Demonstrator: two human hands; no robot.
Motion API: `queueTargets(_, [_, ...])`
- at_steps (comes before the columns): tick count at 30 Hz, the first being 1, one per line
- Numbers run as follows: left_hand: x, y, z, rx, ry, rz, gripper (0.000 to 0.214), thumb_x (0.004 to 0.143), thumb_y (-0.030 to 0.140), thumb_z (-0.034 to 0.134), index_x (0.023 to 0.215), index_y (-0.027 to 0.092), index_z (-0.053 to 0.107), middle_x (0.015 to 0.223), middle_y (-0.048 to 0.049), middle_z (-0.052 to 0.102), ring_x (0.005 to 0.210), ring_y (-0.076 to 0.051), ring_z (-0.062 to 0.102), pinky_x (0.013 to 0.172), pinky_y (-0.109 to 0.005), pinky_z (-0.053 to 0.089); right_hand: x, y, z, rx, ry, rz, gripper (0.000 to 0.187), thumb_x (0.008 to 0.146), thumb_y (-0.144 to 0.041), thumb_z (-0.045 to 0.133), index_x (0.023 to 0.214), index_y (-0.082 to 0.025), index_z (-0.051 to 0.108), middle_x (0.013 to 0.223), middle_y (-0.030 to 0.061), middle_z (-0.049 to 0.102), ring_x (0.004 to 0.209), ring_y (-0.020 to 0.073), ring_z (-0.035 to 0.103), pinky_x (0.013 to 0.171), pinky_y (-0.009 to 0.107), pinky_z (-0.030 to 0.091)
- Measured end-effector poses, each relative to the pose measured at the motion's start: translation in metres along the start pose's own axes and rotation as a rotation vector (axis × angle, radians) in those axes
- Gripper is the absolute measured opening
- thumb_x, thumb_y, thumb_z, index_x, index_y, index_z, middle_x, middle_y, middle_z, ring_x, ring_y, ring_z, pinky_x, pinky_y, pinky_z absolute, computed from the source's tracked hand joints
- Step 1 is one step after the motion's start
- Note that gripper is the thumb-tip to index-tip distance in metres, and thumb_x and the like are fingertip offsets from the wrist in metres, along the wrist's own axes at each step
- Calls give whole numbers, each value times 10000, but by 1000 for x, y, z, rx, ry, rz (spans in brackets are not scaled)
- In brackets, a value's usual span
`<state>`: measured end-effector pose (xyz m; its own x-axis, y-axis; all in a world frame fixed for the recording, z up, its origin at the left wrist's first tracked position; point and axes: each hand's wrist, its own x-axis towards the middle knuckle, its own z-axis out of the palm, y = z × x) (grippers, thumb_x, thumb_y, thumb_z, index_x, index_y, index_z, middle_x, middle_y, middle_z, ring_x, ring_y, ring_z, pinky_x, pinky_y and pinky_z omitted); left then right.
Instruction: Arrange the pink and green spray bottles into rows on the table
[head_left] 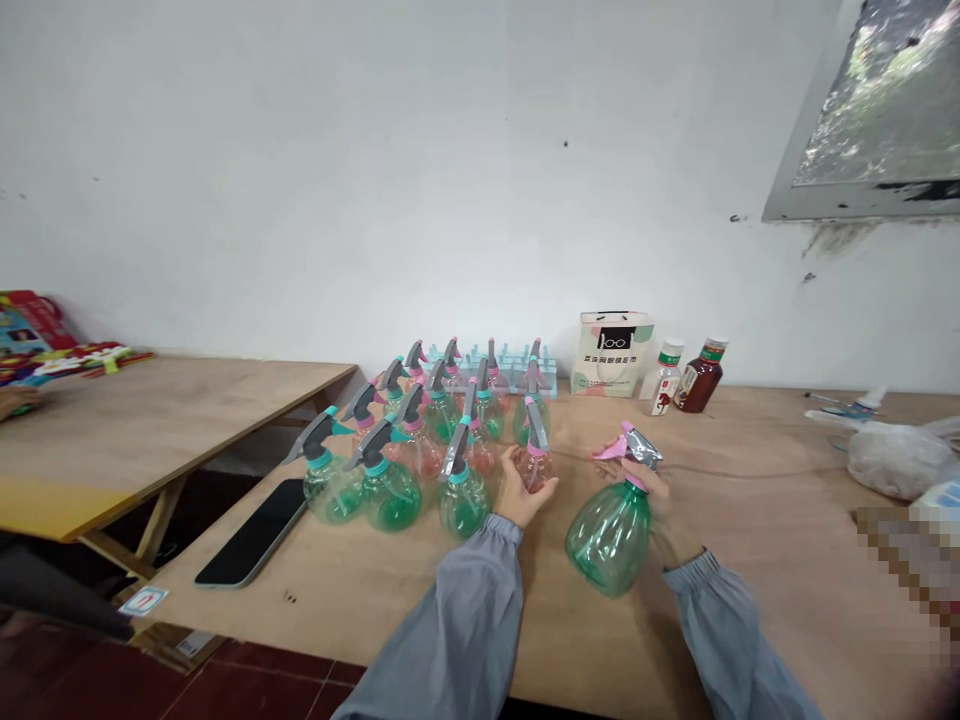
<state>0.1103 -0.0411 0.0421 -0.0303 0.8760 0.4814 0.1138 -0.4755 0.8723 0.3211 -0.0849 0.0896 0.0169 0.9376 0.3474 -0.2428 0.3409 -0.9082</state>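
My left hand [525, 492] is curled around the body of a small pink spray bottle [535, 462] with a grey and pink head, upright at the right end of the group. In my right hand [654, 492] is a green spray bottle [611, 538] with a pink collar and pink trigger, gripped at the neck and tilted. Some fingers of that hand are hidden behind the bottle. Left of my left hand stands a green spray bottle [465, 503] with a turquoise collar, and another green one [391, 495] is beside it.
Several more green and pink spray bottles crowd the table behind. A black phone [253, 533] lies at the left edge. Along the wall are a light-blue rack [541, 378], a paper bag [611, 358] and two labelled bottles [700, 376]. A plastic bag [900, 460] lies at right.
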Motion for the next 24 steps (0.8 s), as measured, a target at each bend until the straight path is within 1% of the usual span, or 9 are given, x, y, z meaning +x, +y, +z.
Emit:
queueTargets(2, [0, 0, 0, -2, 0, -9, 780, 578, 325, 857, 1198, 213, 397, 1214, -122, 567, 1174, -293, 593, 1067, -497, 427, -2, 1, 4, 15, -43, 43, 387, 742, -602, 665, 934, -266, 681, 976, 75, 751, 1048, 330, 701, 926, 490, 558])
queueTargets(3, [0, 0, 0, 2, -2, -13, 760, 582, 328, 855, 1181, 213, 400, 1195, -118, 570, 1160, -291, 597, 1063, -497, 428, -3, 1, 6, 19, -32, 33, 375, 760, -602, 652, 930, -269, 676, 978, 71, 750, 1045, 321, 702, 930, 481, 555])
queueTargets(6, [-1, 1, -1, 22, -23, -15, 742, 606, 335, 840, 1181, 213, 388, 1189, -117, 565, 1151, -288, 598, 1060, -502, 426, -6, 4, 11, 17, 49, -51, 328, 789, -598, 634, 844, -275, 646, 865, 47, 728, 979, 288, 709, 899, 439, 560])
queueTargets(8, [0, 2, -1, 29, -29, -5, 766, 611, 334, 832, 1210, 213, 369, 1229, -132, 548, 1181, -296, 584, 1069, -506, 416, -7, 5, 15, 12, 30, -51, 321, 779, -591, 654, 801, -271, 634, 815, 40, 710, 937, 280, 711, 863, 422, 566])
queueTargets(11, [0, 4, -1, 22, -25, 16, 802, 604, 324, 832, 1239, 215, 355, 1266, -144, 533, 1233, -309, 556, 1080, -504, 408, -8, 7, 20, 20, -51, 35, 372, 765, -619, 652, 905, -274, 667, 890, 58, 731, 968, 300, 710, 853, 442, 569])
queueTargets(14, [0, 5, -1, 25, -29, 18, 780, 616, 330, 826, 1237, 208, 369, 1258, -142, 546, 1231, -308, 559, 1079, -500, 410, -8, 7, 22, 20, -58, 64, 426, 780, -660, 604, 964, -284, 679, 917, 67, 742, 1023, 315, 701, 871, 464, 565])
queueTargets(18, [0, 6, -2, 66, -37, -3, 701, 612, 313, 837, 1170, 211, 426, 1169, -112, 602, 1142, -295, 603, 1057, -507, 422, -9, 5, 17, 47, 46, -72, 351, 793, -631, 600, 776, -283, 645, 805, 48, 716, 946, 290, 711, 874, 447, 566])
queueTargets(20, [1, 5, -2, 71, -36, -2, 693, 607, 305, 845, 1160, 213, 437, 1144, -101, 615, 1120, -288, 611, 1049, -504, 428, -9, 3, 14, 42, 39, -104, 336, 770, -608, 637, 749, -274, 635, 809, 54, 718, 930, 290, 710, 865, 441, 567])
queueTargets(24, [1, 2, -2, 66, -55, 10, 678, 631, 312, 839, 1166, 208, 436, 1162, -105, 617, 1099, -271, 620, 1027, -484, 446, -8, 0, 15, 71, -50, -4, 377, 739, -616, 672, 873, -264, 685, 898, 66, 750, 928, 300, 718, 857, 464, 571])
